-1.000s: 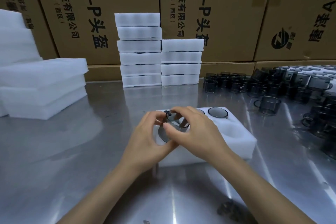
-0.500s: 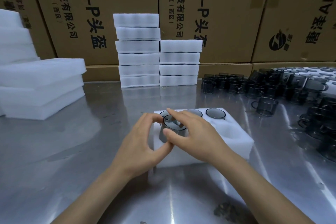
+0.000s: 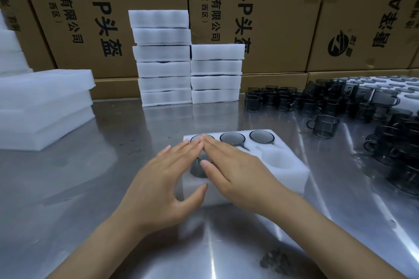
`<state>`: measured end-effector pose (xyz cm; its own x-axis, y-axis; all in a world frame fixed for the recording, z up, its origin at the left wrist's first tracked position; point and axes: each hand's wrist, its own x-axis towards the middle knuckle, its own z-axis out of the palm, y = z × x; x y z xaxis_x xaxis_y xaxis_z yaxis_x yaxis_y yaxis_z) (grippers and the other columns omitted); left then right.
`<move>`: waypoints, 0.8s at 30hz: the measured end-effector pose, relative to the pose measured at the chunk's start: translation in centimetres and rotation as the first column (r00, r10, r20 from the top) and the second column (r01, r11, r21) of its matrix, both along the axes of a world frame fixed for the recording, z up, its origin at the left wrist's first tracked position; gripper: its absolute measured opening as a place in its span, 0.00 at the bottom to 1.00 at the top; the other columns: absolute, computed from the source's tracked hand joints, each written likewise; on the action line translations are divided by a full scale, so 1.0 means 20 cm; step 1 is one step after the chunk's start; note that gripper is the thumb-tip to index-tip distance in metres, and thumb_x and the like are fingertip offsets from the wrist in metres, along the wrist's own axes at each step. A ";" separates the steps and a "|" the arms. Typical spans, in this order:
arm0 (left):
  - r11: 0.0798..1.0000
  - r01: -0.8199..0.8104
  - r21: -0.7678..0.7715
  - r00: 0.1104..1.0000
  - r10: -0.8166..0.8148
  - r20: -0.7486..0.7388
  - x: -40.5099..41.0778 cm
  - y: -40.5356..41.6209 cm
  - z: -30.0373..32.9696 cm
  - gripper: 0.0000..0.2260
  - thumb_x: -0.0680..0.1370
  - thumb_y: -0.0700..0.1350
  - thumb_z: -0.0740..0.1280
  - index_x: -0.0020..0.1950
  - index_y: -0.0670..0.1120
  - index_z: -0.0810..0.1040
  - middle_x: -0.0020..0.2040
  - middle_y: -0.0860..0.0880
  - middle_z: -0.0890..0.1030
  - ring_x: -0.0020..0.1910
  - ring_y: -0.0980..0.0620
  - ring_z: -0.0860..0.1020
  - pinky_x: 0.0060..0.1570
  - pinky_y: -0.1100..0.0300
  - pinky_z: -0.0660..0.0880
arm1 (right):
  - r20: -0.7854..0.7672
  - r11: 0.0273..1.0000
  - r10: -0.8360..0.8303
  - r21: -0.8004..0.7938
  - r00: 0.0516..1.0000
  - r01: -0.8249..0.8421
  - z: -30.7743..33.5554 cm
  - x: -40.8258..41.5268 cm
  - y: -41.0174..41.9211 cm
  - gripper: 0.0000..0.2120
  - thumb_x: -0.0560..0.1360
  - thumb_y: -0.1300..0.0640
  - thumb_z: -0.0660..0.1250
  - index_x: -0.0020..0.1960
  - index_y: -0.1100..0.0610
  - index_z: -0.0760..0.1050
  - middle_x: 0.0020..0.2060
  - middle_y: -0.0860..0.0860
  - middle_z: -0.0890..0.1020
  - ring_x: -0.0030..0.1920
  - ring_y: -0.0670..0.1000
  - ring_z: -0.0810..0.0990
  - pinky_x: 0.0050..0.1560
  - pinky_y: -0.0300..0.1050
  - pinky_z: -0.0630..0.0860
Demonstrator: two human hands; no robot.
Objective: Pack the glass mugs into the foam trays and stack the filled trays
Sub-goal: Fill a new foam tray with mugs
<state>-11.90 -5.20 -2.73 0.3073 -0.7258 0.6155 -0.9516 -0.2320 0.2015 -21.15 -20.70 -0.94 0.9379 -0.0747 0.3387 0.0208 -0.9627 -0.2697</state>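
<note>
Both hands, left [image 3: 163,179] and right [image 3: 238,170], lie flat, fingertips together, pressing a mug [image 3: 199,169] into the foam tray [image 3: 292,179]; the mug, possibly tilted, could crack.

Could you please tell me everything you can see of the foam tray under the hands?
The foam tray is a thick white block lying flat on the steel table. Its far row of round pockets holds three dark glass mugs, the leftmost partly hidden by fingertips. A fourth mug sits in the near-left pocket; the near-right pocket is empty. The left hand and right hand lie flat over it, fingers straight.
</note>
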 end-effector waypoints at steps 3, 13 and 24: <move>0.996 -0.048 0.070 0.998 0.044 0.054 0.00 0.02 -0.03 0.29 0.71 0.58 0.61 0.69 0.47 0.72 0.69 0.55 0.71 0.69 0.57 0.68 0.68 0.57 0.62 | -0.075 0.992 0.013 -0.120 0.997 -0.022 -0.02 0.01 0.00 0.24 0.82 0.47 0.48 0.76 0.50 0.56 0.76 0.45 0.56 0.74 0.43 0.55 0.70 0.40 0.55; 0.993 -0.082 0.089 0.994 0.075 0.077 -0.01 0.02 -0.07 0.30 0.69 0.58 0.61 0.68 0.46 0.74 0.67 0.55 0.72 0.66 0.55 0.72 0.64 0.50 0.69 | -0.142 0.987 -0.017 -0.163 0.990 -0.006 -0.04 0.02 0.00 0.33 0.78 0.36 0.46 0.78 0.52 0.51 0.77 0.46 0.51 0.76 0.43 0.48 0.74 0.45 0.42; 0.999 0.030 0.043 0.997 -0.027 -0.076 0.00 0.02 -0.10 0.25 0.76 0.56 0.58 0.73 0.54 0.64 0.73 0.61 0.64 0.73 0.62 0.60 0.72 0.61 0.51 | 0.482 0.788 -0.552 0.569 0.681 0.236 0.03 -0.04 -0.56 0.16 0.78 0.55 0.58 0.62 0.53 0.76 0.58 0.48 0.79 0.62 0.49 0.73 0.61 0.44 0.68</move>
